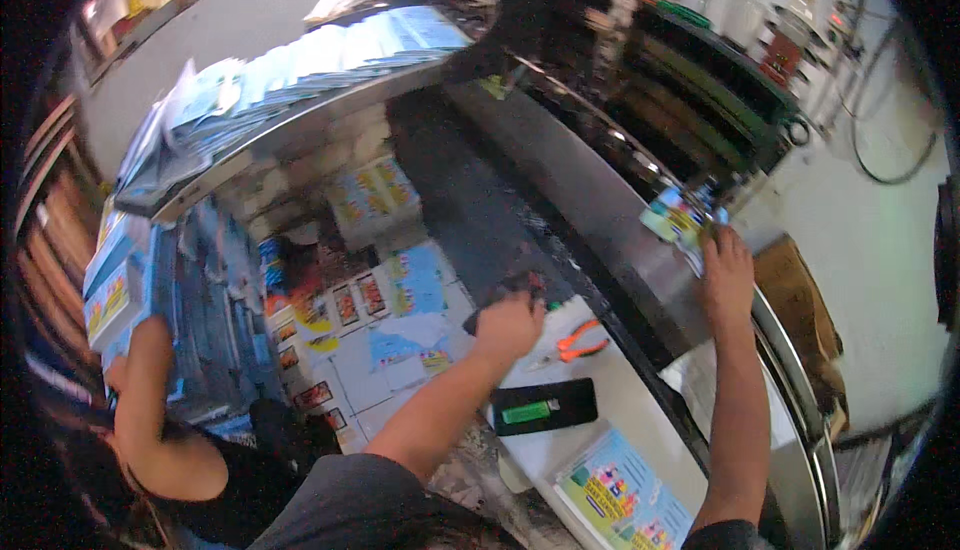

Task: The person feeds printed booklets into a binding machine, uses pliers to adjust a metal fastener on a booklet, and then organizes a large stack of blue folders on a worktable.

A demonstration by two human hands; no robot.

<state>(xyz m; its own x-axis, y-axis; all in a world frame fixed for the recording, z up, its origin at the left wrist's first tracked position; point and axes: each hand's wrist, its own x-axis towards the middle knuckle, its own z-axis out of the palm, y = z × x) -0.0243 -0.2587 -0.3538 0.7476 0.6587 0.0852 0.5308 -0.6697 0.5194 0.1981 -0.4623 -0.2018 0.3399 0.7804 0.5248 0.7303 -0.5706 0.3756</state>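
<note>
My left hand (512, 322) is closed at the edge of the white work surface (640, 390), over something dark that I cannot make out. My right hand (727, 255) reaches across the metal guard of the machine (590, 210) and grips a colourful printed booklet (668, 218) by its near end. Just right of my left hand lie pliers (582, 341) with orange handles. Below them rests a black phone-like slab (545, 407) with a green patch. A stack of blue and yellow printed booklets (625, 495) sits at the surface's near end.
At the left, a co-worker's arm (150, 380) reaches to tall blue stacks of booklets (205, 290). A long tray (300, 115) of fanned blue booklets crosses the far left. Printed sheets (410, 340) lie on the tiled floor. Dark machinery (690, 90) fills the far right.
</note>
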